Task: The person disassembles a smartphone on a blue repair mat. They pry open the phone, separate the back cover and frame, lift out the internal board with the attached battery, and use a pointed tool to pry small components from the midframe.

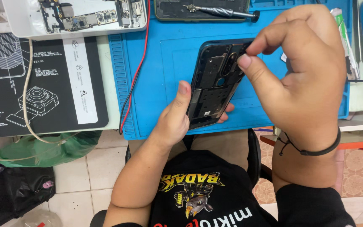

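Note:
An opened dark phone frame [213,84] with its back removed hangs above the blue work mat [160,63], inner parts facing me. My left hand [174,115] grips its lower left edge, thumb along the side and fingertips showing behind the right edge. My right hand [301,73] hovers over the phone's top right corner, thumb and forefinger pinched together at the camera area. Whether something tiny sits between those fingertips I cannot tell.
A screwdriver [221,11] lies on a second dark phone [169,12] at the mat's far edge. A white tray [26,25] with circuit boards sits top left, above a black printed mat [43,84]. Red and black wires [135,71] and a white cable [27,96] trail down. Tweezers [360,38] lie far right.

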`<state>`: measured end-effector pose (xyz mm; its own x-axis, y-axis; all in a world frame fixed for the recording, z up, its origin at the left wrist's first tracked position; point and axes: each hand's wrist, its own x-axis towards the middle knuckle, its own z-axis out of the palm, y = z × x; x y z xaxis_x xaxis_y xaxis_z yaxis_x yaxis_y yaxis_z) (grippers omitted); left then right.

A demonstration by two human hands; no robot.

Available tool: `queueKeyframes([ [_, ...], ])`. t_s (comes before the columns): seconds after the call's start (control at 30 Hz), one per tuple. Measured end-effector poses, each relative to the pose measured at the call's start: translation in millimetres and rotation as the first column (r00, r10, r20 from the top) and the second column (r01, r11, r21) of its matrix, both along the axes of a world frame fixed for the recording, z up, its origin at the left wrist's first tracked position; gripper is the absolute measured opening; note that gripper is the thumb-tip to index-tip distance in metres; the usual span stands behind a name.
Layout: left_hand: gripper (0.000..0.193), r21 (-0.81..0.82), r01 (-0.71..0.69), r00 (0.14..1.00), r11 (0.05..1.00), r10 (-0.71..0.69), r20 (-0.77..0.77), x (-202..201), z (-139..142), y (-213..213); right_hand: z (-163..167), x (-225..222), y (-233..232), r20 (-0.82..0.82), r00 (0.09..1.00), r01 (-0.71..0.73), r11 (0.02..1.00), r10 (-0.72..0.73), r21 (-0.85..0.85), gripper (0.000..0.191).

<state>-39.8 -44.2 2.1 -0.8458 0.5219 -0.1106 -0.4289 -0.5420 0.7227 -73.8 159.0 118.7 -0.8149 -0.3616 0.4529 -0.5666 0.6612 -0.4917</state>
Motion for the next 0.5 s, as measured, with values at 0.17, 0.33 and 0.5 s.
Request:
queueKeyframes([
  [0.17,0.092,-0.027,0.005,1.0,1.0,-0.005,-0.011,2.4,-0.7,-1.9,5.9,-1.7,-0.4,-0.03,0.999,-0.019,0.995,0.022,0.103,0.021],
  [0.33,0.093,-0.036,0.005,1.0,0.999,-0.003,0.031,3.5,0.1,-0.3,3.6,-2.3,5.2,-0.001,0.998,-0.058,0.99,0.059,0.13,0.022],
  [0.5,0.084,0.047,0.059,0.998,0.997,-0.059,-0.001,-1.5,8.1,-6.3,-18.6,3.5,56.8,0.054,0.999,-0.005,0.999,0.008,-0.053,0.011],
])
